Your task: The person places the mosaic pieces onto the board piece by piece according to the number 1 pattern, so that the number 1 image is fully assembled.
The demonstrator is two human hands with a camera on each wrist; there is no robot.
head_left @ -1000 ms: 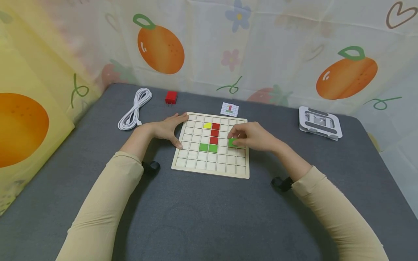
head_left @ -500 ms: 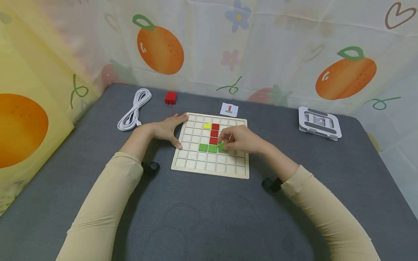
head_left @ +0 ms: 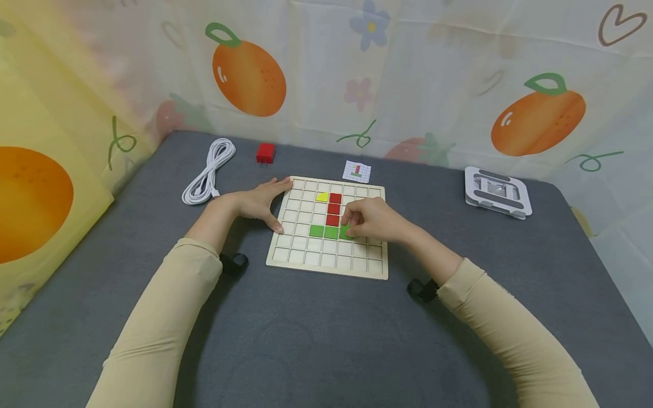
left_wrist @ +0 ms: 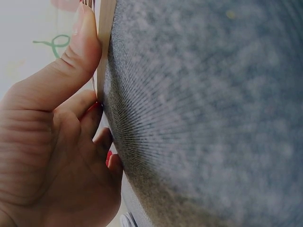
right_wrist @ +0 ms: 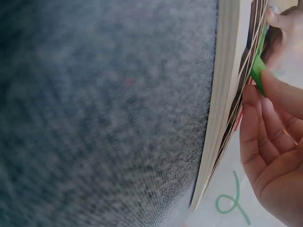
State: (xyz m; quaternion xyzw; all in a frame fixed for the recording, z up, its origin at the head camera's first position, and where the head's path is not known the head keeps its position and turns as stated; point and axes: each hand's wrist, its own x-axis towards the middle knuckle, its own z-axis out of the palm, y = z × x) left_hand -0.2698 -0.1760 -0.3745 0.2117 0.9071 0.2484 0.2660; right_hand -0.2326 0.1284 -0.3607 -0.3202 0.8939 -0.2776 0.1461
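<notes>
A wooden grid board (head_left: 306, 258) lies flat on the grey table. My left hand (head_left: 257, 205) is spread at its left edge, thumb and fingers resting along the rim; the left wrist view shows the thumb (left_wrist: 85, 45) against that edge. Between thumb and fingertips my right hand (head_left: 376, 219) pinches a green square tile (head_left: 344, 232), partly hidden by the fingers. In the right wrist view this green tile (right_wrist: 258, 72) is tilted against the board. Two green tiles (head_left: 323, 232) sit in the same row, left of it. Above stands a column of red tiles (head_left: 333, 209), with a yellow piece (head_left: 322, 197) beside its top.
Behind the board lies a small printed card (head_left: 356, 171) with a coloured grid pattern. A coiled white cable (head_left: 206, 177) and a red plug adapter (head_left: 265, 153) are at the back left. A white and grey folded stand (head_left: 497, 192) lies at the back right.
My right hand has moved left over the board with the green tile, bringing it to the right end of the green row. The left hand has stayed at the board's edge.
</notes>
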